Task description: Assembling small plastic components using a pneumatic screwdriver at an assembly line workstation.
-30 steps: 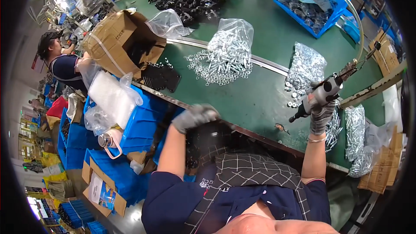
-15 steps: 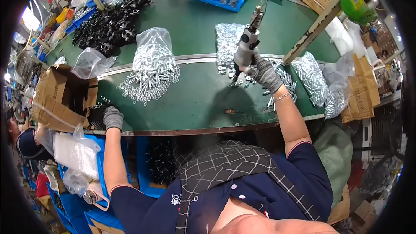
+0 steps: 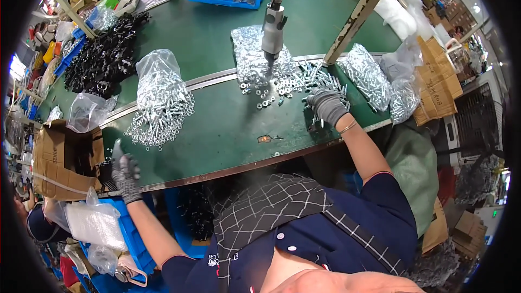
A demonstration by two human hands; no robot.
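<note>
My left hand [image 3: 126, 176], in a grey glove, is beside the opening of a cardboard box [image 3: 50, 171] at the table's near left edge. Its thumb stands apart from the fingers, and I see nothing in it. My right hand [image 3: 327, 107], also gloved, is at the near edge of a pile of silver bolts [image 3: 324, 78], fingers curled down; their tips and anything in them are hidden. Left of it lie loose nuts and washers [image 3: 266, 96]. A silver air screwdriver [image 3: 272, 35] hangs upright above them, with neither hand on it.
A heap of bolts and rings [image 3: 161, 106] spills from a plastic bag on the green table [image 3: 217, 141]. Black parts [image 3: 103, 57] are piled far left. A blue bin [image 3: 225, 1] stands at the back, a slanted metal post [image 3: 355, 19] and bagged bolts [image 3: 366, 76] at right.
My right hand has let go of the screwdriver, which now hangs freely, and has moved down to the bolts. My left hand has opened beside the box. The view has shifted right.
</note>
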